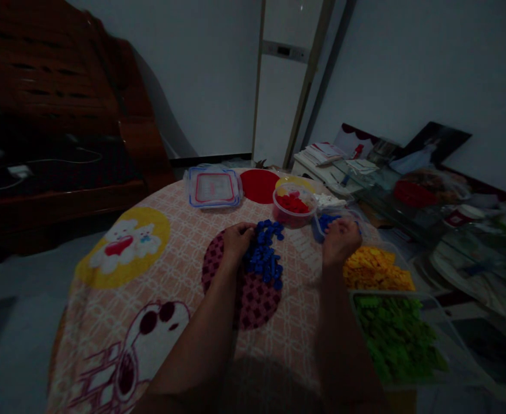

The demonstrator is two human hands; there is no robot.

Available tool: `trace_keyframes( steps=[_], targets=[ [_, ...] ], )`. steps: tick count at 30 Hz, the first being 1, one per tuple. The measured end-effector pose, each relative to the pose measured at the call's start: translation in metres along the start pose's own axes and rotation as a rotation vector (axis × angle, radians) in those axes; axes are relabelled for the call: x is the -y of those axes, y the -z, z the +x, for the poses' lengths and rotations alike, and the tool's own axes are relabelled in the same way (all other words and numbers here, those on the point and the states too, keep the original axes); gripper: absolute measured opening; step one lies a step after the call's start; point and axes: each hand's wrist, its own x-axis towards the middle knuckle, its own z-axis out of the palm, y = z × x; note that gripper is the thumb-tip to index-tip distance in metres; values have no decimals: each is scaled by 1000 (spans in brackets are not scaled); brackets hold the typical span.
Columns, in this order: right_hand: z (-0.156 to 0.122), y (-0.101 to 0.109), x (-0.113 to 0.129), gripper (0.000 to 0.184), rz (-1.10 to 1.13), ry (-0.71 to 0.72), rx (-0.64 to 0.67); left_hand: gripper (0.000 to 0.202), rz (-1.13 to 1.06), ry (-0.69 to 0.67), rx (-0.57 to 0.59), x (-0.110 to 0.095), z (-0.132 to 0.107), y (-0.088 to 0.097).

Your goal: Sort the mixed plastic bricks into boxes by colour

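Observation:
A heap of small blue pieces (265,253) lies on a patterned cloth (158,276) over a round table. My left hand (236,241) rests on the heap's left edge with its fingers curled over the pieces. My right hand (340,240) is closed over a clear tub (327,221) that holds more blue pieces, just right of the heap. A round clear tub of red pieces (294,205) stands right behind the heap, between my hands.
A container of yellow pieces (376,269) and one of green pieces (397,336) sit at the right. A clear lid with a red and blue rim (213,188), a red lid (259,185) and a yellow lid lie at the back. Clutter covers the floor on the right.

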Motion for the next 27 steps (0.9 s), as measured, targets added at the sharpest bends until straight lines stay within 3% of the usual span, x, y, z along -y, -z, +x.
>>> trace_keyframes(
  steps=[2, 4, 9, 14, 17, 20, 27],
  targets=[
    [2, 2, -2, 31, 9, 16, -31, 21, 11, -2, -5, -1, -1, 0],
    [0, -1, -2, 32, 11, 32, 59, 21, 14, -3, -7, -1, -1, 0],
    [-20, -16, 4, 29, -70, 139, 442, 21, 16, 7, -6, 1, 0, 0],
    [-52, -25, 14, 31, -380, 370, 772, 23, 9, 19, -5, 1, 1, -1],
    [-62, -25, 18, 29, -524, 456, 852, 23, 4, 16, -1, 0, 1, -1],
    [-62, -24, 21, 20, -615, 448, 906, 23, 7, 18, -4, 1, 2, -1],
    [-57, -27, 15, 16, -683, 411, 879, 25, 31, -26, -1, 6, 4, 0]
  ],
)
